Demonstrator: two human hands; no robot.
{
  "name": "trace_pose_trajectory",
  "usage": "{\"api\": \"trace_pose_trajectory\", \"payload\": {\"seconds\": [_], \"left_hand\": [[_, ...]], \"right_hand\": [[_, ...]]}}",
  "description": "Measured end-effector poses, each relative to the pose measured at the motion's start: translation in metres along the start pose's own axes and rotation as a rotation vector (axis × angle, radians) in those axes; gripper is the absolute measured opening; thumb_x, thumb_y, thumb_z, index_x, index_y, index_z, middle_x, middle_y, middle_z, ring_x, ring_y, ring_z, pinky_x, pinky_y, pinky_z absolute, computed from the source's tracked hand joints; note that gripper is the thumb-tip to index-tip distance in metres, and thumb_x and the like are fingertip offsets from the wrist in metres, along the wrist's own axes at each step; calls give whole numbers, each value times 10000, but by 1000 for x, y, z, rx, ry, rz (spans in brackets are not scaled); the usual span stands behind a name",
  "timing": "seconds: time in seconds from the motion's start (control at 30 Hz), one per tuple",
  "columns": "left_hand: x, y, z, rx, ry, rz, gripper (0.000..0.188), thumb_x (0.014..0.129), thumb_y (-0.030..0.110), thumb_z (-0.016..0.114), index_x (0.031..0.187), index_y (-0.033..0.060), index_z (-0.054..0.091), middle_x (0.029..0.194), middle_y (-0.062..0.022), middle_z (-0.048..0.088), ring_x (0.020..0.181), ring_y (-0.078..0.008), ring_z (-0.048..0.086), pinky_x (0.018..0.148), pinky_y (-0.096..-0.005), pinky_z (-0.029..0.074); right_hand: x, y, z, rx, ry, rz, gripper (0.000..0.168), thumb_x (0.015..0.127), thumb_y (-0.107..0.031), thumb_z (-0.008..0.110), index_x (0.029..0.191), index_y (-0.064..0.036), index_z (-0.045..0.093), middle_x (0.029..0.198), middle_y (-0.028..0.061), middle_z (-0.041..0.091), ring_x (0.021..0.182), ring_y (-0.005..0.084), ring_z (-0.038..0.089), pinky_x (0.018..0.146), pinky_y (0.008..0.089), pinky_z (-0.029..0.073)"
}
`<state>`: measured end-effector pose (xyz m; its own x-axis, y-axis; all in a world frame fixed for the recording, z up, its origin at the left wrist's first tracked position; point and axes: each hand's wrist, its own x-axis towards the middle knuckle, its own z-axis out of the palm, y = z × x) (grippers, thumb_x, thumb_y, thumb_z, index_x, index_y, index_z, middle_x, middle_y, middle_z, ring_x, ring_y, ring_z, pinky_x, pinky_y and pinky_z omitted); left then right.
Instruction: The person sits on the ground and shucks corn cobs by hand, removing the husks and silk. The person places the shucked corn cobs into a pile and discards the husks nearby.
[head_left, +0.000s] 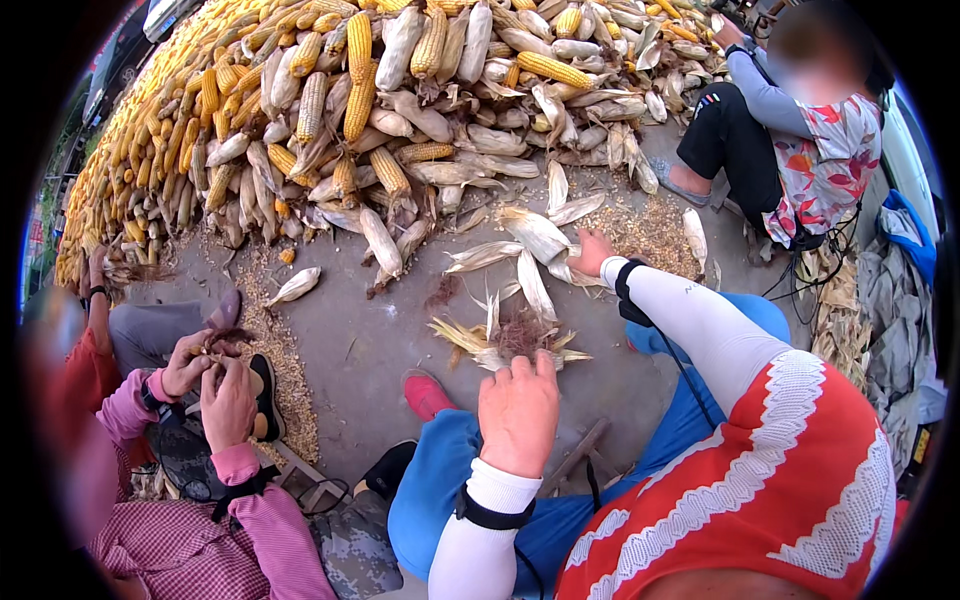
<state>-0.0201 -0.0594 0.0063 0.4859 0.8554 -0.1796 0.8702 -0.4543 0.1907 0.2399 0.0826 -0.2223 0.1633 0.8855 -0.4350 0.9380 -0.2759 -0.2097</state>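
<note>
My left hand (520, 415), in a white sleeve with a black wrist strap, is over the ground at a tuft of corn silk (525, 334) and pale husk ends (472, 339); its palm side is hidden, so its grip cannot be told. Stretched forward to the right, my right hand (591, 253) is at torn dry corn husks (536, 234); its fingertips are partly hidden among them. Loose husk leaves (534, 289) lie between the two hands. Beyond them rises a large heap of corn ears (427, 112), some bare and yellow, some in dry husks.
A co-worker in pink (270, 517) sits close on my left, their hands (206, 382) at a small piece with silk. Another person in red is farther left. A person in a floral top (825, 165) sits at the upper right. Loose kernels (289, 375) and a husked ear (298, 286) lie on the ground.
</note>
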Motion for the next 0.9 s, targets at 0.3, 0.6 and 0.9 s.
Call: {"api": "trace_pose_trajectory", "payload": {"seconds": [0.3,0.6,0.9], "left_hand": [[23,-15,-8,-50,-234,-89,538,745,263,704,1212,65,527,911,-88,584,818,-239,600,690,-353,447],[59,-21,-6,-58,-316,-59,544,741,266,698,1222,76,527,901,-75,564,813,-223,579,692,-340,435],[93,-26,0,-50,-270,29,520,741,253,690,1207,73,542,886,-72,563,816,-219,586,690,-336,448]], "right_hand": [[68,-25,1,-128,-242,76,1132,580,-499,787,1470,-302,115,1532,181,-12,1297,533,250,1049,538,303],[136,-9,49,48,-160,28,604,630,-299,717,1102,35,542,1146,225,545,1099,360,531,904,401,475],[26,-45,63,82,-529,-728,589,696,-375,714,1081,43,558,1038,237,599,991,378,582,869,434,464]]}}
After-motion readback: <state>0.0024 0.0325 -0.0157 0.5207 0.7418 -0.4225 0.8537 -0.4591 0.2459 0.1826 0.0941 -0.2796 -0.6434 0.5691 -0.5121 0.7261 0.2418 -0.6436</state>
